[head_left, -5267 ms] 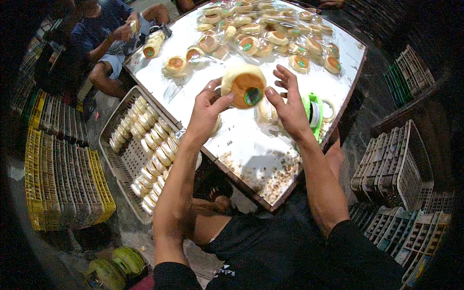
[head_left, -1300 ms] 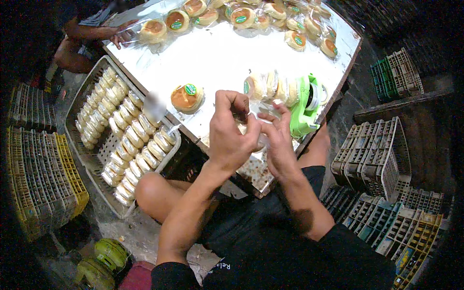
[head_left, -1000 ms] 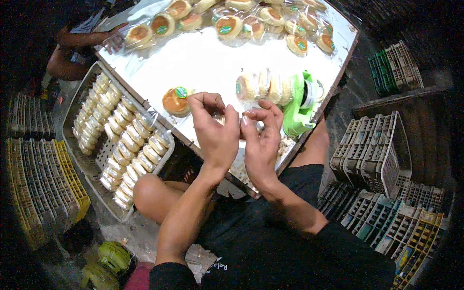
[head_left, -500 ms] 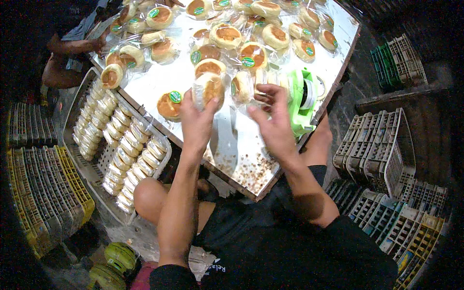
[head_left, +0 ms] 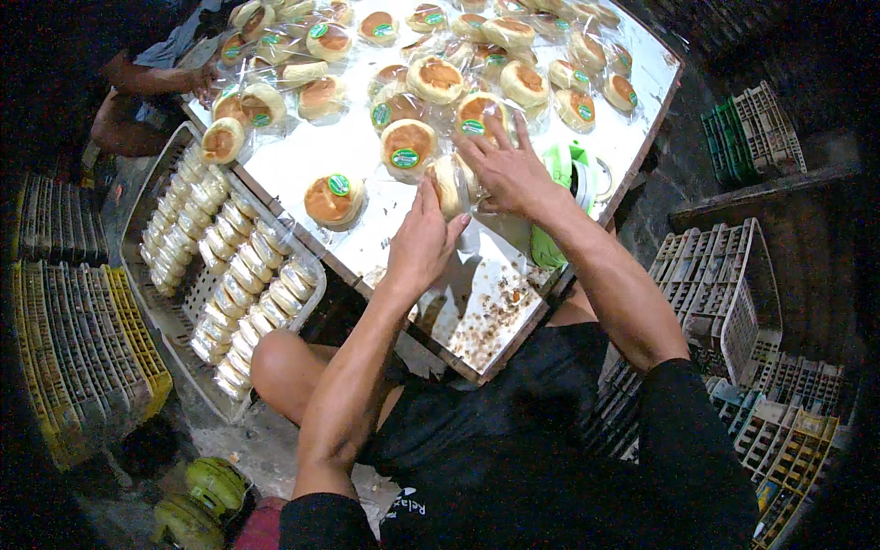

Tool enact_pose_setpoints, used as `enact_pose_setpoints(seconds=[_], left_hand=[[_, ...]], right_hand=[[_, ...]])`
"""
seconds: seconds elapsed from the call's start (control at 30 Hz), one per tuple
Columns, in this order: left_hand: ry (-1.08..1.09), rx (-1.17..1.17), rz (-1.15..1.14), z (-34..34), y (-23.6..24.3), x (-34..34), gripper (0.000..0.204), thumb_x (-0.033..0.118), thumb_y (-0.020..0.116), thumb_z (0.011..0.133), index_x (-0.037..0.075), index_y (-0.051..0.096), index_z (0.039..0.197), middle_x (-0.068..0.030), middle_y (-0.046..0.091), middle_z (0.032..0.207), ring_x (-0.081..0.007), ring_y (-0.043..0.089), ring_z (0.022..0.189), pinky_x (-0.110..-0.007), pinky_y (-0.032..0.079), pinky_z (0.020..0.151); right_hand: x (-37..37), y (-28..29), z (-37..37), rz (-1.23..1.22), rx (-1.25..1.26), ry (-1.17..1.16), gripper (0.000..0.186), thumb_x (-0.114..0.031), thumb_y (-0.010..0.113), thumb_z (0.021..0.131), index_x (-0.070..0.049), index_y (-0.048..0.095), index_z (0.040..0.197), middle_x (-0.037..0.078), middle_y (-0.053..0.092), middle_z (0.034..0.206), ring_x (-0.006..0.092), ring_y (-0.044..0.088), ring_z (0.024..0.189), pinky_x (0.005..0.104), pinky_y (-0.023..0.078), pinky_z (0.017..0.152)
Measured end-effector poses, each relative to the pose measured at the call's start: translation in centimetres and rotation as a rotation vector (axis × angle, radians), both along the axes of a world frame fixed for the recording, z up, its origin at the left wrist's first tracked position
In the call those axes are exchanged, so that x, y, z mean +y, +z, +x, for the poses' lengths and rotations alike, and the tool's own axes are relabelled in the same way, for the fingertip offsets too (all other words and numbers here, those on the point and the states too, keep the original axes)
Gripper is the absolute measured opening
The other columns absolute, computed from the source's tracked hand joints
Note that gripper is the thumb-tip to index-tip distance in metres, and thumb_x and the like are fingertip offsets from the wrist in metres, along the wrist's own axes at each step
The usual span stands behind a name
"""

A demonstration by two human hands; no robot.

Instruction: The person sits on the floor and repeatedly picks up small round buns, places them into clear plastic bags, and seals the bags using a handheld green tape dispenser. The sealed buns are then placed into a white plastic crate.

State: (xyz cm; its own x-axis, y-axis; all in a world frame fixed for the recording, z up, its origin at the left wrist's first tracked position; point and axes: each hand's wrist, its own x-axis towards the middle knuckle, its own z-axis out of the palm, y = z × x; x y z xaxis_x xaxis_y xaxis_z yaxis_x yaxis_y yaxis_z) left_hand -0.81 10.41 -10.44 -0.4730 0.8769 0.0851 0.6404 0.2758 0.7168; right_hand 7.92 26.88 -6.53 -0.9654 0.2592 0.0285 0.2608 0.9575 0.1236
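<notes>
At the table's near part, my left hand (head_left: 423,240) grips a flat round bun (head_left: 446,186) in clear plastic, held on edge. My right hand (head_left: 518,179) lies just right of it, fingers stretched out and spread, reaching over the wrapped buns there; its palm side is hidden. Beyond my left hand lies a browned bun (head_left: 408,145) with a green sticker, and another stickered bun (head_left: 332,199) sits to the left. A bright green tape dispenser (head_left: 553,240) stands beside my right wrist, partly covered by the forearm.
Many wrapped buns (head_left: 435,80) cover the far part of the white table (head_left: 275,160). At the left, a crate (head_left: 319,298) holds rows of packed buns. Stacked crates (head_left: 87,353) stand on both sides. Another person's arm (head_left: 151,81) reaches in at the far left. Green fruits (head_left: 215,486) lie on the floor.
My left hand has moved right with its bun, up against my right hand. My right hand has turned palm down and spread its fingers, covering the buns that stood beside the dispenser.
</notes>
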Motion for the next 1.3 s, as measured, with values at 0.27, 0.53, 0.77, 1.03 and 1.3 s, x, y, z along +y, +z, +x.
enact_pose_setpoints(seconds=[0.27, 0.53, 0.77, 1.03, 1.3], left_hand=[[0.031, 0.008, -0.385, 0.9, 2.6, -1.3, 0.08, 0.044, 0.067, 0.081, -0.006, 0.035, 0.134, -0.0247, 0.058, 0.116, -0.0377, 0.059, 0.106, -0.048, 0.05, 0.082], [0.283, -0.123, -0.236, -3.8, 7.2, -3.4, 0.071, 0.051, 0.068, 0.079, -0.001, 0.052, 0.125, -0.0212, 0.064, 0.11, -0.0344, 0.062, 0.102, -0.044, 0.05, 0.083], [0.791, -0.288, 0.54, -9.7, 3.7, -5.6, 0.054, 0.032, 0.058, 0.092, -0.01, 0.047, 0.124, -0.0283, 0.057, 0.117, -0.0359, 0.055, 0.112, -0.04, 0.043, 0.095], [0.483, -0.419, 0.766, -2.0, 8.0, -5.2, 0.029, 0.027, 0.046, 0.1, 0.0, 0.054, 0.096, -0.0074, 0.057, 0.085, -0.0156, 0.054, 0.08, -0.029, 0.045, 0.075], [0.334, -0.678, 0.697, 2.1, 9.4, -5.4, 0.02, 0.019, 0.061, 0.094, 0.001, 0.053, 0.09, -0.001, 0.052, 0.074, -0.0056, 0.046, 0.064, -0.021, 0.04, 0.058]], right_hand=[[-1.8, 0.8, 1.2, 0.033, 0.012, 0.117, 0.079, -0.015, 0.073, 0.072, -0.007, 0.033, 0.139, 0.013, 0.045, 0.138, 0.0361, 0.033, 0.135, 0.0566, 0.014, 0.113], [-0.7, 2.3, -10.2, -0.223, -0.346, -0.372, 0.082, -0.042, 0.078, 0.071, -0.002, 0.04, 0.131, 0.017, 0.065, 0.108, 0.0361, 0.062, 0.102, 0.0492, 0.042, 0.092], [-7.3, 0.2, -12.7, -0.627, 0.681, -0.122, 0.068, -0.039, 0.077, 0.074, -0.002, 0.043, 0.119, 0.019, 0.063, 0.082, 0.0352, 0.063, 0.078, 0.0409, 0.048, 0.07], [-11.5, 6.5, -0.7, -1.191, 0.982, -0.124, 0.022, -0.018, 0.061, 0.09, 0.0, 0.058, 0.101, 0.009, 0.059, 0.091, 0.0177, 0.058, 0.082, 0.0298, 0.048, 0.075], [-12.2, 7.9, 4.8, -1.469, 1.236, -0.114, 0.012, -0.018, 0.045, 0.1, -0.005, 0.045, 0.103, 0.015, 0.062, 0.099, 0.0219, 0.061, 0.091, 0.0346, 0.049, 0.086]])
